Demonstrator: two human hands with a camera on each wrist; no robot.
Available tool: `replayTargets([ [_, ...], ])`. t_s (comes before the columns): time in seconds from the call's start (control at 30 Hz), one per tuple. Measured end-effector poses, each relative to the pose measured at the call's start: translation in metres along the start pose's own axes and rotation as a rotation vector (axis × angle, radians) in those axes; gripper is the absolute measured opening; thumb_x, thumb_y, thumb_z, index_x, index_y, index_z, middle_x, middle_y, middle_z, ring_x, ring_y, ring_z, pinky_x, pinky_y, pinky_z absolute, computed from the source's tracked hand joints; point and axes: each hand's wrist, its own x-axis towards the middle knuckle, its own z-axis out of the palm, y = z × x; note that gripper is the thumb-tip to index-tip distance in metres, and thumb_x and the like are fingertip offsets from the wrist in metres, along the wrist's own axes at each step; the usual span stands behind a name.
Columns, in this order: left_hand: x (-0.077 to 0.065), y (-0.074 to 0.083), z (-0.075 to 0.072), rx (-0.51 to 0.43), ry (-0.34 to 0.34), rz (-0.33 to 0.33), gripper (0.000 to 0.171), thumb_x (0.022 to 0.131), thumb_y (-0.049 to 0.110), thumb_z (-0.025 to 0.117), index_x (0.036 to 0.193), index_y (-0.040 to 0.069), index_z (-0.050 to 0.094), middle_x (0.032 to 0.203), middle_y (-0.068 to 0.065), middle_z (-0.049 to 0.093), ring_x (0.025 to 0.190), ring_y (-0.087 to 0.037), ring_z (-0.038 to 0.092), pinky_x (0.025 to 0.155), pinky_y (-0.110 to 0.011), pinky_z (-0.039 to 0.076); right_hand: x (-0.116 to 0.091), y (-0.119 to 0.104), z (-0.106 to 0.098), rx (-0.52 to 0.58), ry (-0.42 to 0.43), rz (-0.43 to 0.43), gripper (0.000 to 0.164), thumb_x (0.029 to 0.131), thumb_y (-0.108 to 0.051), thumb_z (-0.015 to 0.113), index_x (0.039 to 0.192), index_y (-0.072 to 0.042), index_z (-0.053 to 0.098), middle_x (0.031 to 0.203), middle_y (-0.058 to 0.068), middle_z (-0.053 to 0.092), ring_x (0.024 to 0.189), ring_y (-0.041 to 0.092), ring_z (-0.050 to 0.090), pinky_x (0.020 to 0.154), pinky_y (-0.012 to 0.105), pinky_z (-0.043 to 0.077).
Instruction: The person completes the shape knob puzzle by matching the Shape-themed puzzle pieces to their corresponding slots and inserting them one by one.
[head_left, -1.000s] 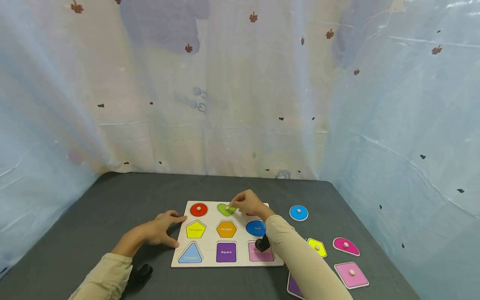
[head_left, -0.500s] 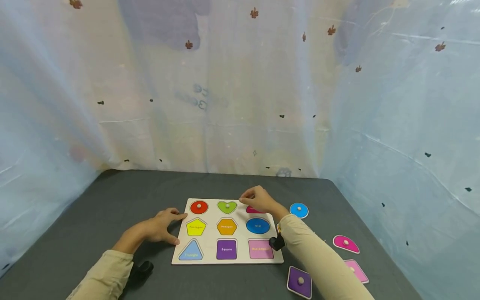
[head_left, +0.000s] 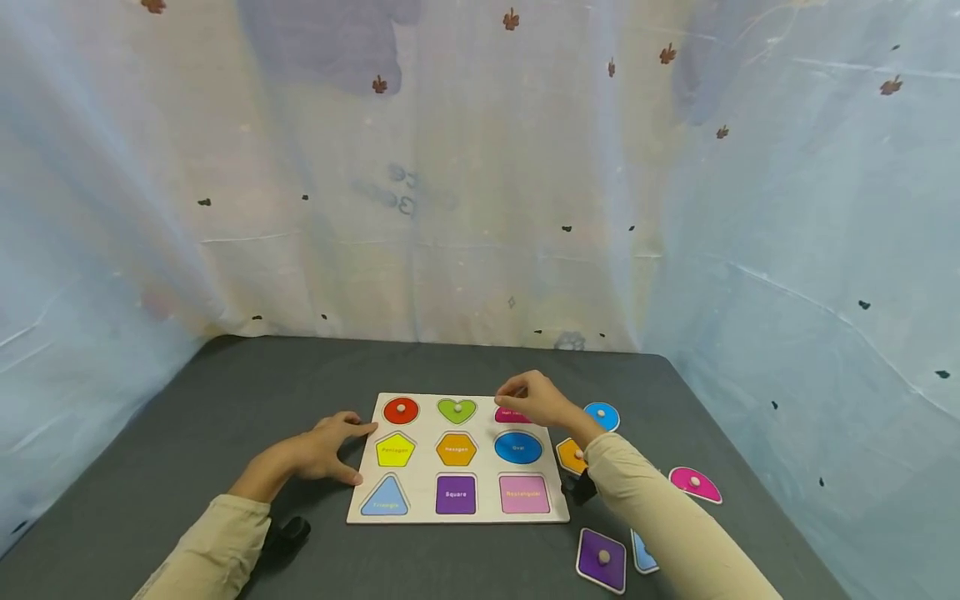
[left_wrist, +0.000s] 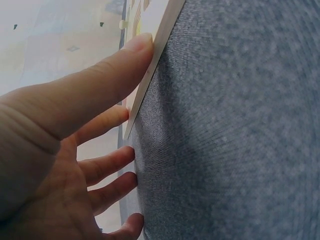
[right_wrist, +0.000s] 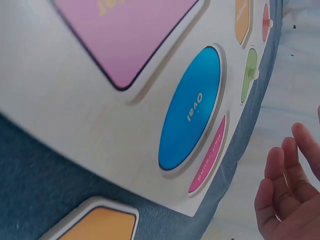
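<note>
1. Puzzle board is lying flat on the grey cloth in the lower middle of the head view, its printed recesses facing up, probably to be readable from above.
2. Left hand is touching the board's left edge with thumb and index finger, fingers spread apart rather than curled round it, presumably steadying the board.
3. Right hand is hovering around the board's upper right corner, by the pink recess; its visible fingers are curving loosely, with no piece showing. Whether thumb and fingertip are meeting, I cannot tell.
4. Red circle and green heart are sitting in the board's top row, knobs up, seemingly for easy pinching.
5. Orange hexagon, purple square and pink half circle are lying towards the lower right, apparently handy for the right hand.
</note>
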Motion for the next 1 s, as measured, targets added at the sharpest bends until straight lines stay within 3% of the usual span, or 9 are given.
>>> replayTargets([
  [0.33,0.002,0.003,0.000,0.004,-0.008,-0.002,0.096,0.073,0.032,0.091,0.154,0.011,0.043,0.156,-0.025,0.032,0.140,-0.048,0.032,0.107,-0.069,0.034,-0.017,0.005,-0.012,0.004,0.014,0.042,0.025,0.097,-0.024,0.068,0.112,-0.005,0.076,0.106,0.008,0.073,0.083,0.018,0.058,0.072,0.026,0.051],
  [0.63,0.002,0.003,0.000,0.011,-0.007,-0.003,0.096,0.073,0.031,0.091,0.154,0.012,0.044,0.156,-0.024,0.033,0.140,-0.047,0.032,0.108,-0.070,0.033,-0.034,0.014,-0.022,-0.013,0.013,-0.008,0.025,0.097,-0.022,0.068,0.110,-0.002,0.076,0.100,0.009,0.074,0.076,0.019,0.058,0.068,0.025,0.050],
  [1.0,0.000,0.002,-0.002,0.001,-0.009,0.010,0.095,0.074,0.031,0.090,0.155,0.012,0.043,0.157,-0.026,0.031,0.141,-0.049,0.030,0.107,-0.070,0.034,-0.053,0.029,-0.037,-0.048,0.016,-0.035,0.027,0.098,-0.021,0.065,0.110,0.002,0.074,0.101,0.012,0.074,0.080,0.021,0.060,0.071,0.025,0.050],
])
